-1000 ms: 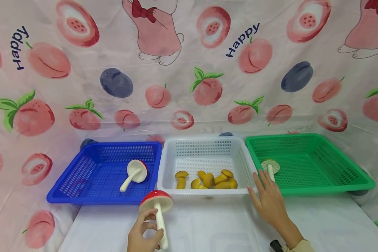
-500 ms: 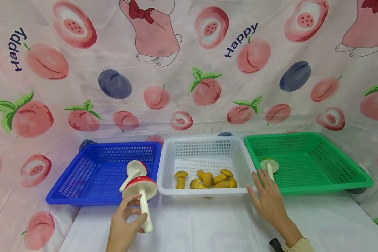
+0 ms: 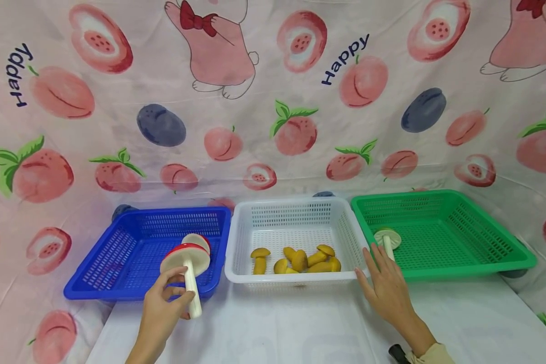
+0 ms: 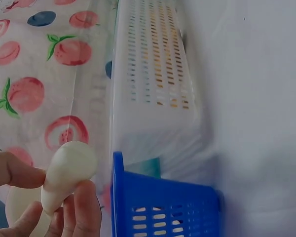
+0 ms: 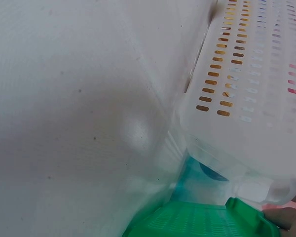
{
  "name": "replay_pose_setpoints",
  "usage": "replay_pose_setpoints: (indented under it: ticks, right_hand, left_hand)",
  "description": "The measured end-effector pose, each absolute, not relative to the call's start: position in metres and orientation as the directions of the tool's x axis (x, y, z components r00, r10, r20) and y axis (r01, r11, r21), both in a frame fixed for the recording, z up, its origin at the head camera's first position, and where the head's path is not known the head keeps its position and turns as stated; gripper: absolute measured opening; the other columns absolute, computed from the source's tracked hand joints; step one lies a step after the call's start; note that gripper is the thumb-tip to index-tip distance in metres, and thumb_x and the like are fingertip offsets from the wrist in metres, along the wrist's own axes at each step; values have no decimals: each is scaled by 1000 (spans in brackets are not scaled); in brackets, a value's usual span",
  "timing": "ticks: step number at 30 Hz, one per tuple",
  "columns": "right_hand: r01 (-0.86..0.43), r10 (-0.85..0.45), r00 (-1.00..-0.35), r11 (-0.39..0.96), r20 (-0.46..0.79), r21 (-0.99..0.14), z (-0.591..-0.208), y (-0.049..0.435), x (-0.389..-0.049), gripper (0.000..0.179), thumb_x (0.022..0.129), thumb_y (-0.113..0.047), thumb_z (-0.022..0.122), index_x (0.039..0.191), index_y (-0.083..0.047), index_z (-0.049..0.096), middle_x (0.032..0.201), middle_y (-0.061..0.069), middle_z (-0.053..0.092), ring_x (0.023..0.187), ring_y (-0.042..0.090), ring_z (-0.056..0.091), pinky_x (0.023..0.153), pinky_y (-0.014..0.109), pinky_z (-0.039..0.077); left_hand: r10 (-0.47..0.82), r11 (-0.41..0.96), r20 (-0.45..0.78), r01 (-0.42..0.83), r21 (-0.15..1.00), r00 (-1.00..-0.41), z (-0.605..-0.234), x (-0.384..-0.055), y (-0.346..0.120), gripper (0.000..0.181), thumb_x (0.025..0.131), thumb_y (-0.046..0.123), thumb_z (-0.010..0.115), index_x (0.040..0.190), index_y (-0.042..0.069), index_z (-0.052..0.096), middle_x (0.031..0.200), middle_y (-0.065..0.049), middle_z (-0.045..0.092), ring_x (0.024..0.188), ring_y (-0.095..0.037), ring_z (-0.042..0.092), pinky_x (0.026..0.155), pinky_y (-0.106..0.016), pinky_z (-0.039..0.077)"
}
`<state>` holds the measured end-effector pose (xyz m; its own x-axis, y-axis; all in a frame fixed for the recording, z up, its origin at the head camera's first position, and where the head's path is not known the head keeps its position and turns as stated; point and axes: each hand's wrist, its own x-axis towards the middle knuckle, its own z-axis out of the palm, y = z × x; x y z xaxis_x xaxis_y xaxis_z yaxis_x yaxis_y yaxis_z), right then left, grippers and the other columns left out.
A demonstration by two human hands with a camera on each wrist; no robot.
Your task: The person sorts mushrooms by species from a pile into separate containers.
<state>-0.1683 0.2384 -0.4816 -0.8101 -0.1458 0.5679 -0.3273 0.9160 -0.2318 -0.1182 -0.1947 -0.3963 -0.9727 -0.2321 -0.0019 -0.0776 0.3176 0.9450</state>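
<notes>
My left hand (image 3: 164, 303) grips a red-capped toy mushroom (image 3: 185, 260) by its cream stem, cap up, over the front rim of the blue basket (image 3: 104, 295). In the left wrist view, thumb and fingers pinch the rounded stem end (image 4: 71, 168). Behind the held cap, another red-capped mushroom (image 3: 196, 239) lies in the blue basket, partly hidden. My right hand (image 3: 389, 293) rests its fairly straight fingers at the adjoining rims of the white basket (image 3: 296, 278) and the green basket (image 3: 473, 273). A mushroom with a pale underside (image 3: 388, 237) lies just beyond those fingers in the green basket.
Several yellow-brown toy mushrooms (image 3: 300, 261) lie in the white basket, which stands between the other two. A white cloth (image 3: 291, 328) covers the table in front, and a fruit-print curtain (image 3: 259, 116) hangs behind the baskets.
My left hand has carried the red-capped mushroom left and away from me, from before the gap between baskets to over the blue basket's front rim. My right hand has stayed in place.
</notes>
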Motion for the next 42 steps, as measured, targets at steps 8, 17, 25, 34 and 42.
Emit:
replay_pose_setpoints:
  ticks: [8, 17, 25, 34, 42]
  right_hand:
    - [-323, -140, -813, 916, 565, -238, -482, 239, -167, 56, 86, -34, 51, 132, -4, 39, 138, 18, 31, 131, 29, 17, 94, 56, 25]
    - [-313, -138, -818, 921, 559, -232, -482, 239, -167, 55, 87, -35, 50, 132, -5, 39, 138, 17, 31, 130, 30, 19, 92, 57, 26]
    - [-314, -138, -817, 921, 560, -232, -481, 239, -165, 55, 86, -34, 51, 131, -4, 40, 138, 18, 31, 129, 32, 20, 92, 57, 26]
    - [-323, -147, -810, 920, 568, -224, -482, 239, -163, 57, 86, -33, 52, 131, -2, 39, 137, 19, 31, 130, 30, 19, 93, 56, 26]
    - [-325, -154, -806, 922, 572, -210, -484, 239, -165, 56, 87, -34, 50, 132, -3, 38, 138, 19, 30, 130, 30, 19, 103, 46, 16]
  left_hand:
    - [-234, 346, 27, -57, 937, -972, -393, -130, -206, 49, 75, 0, 61, 120, 15, 47, 109, -7, 44, 79, -10, 55, 51, -33, 52]
    - [-216, 424, 108, 7, 906, -970, -392, -151, -237, 48, 77, 5, 61, 122, 11, 46, 109, -9, 46, 76, -5, 57, 50, -35, 52]
    - [-200, 497, 42, -64, 865, -979, -398, -174, -269, 49, 80, 12, 59, 126, 9, 43, 115, -15, 45, 72, -7, 57, 51, -34, 52]
    - [-173, 582, 0, -102, 807, -985, -407, -199, -289, 49, 80, 13, 57, 126, 5, 42, 114, -22, 44, 62, -18, 59, 47, -35, 50]
    - [-134, 666, -29, -111, 737, -991, -416, -219, -301, 47, 77, 10, 57, 122, 1, 45, 110, -26, 45, 62, -23, 56, 44, -35, 50]
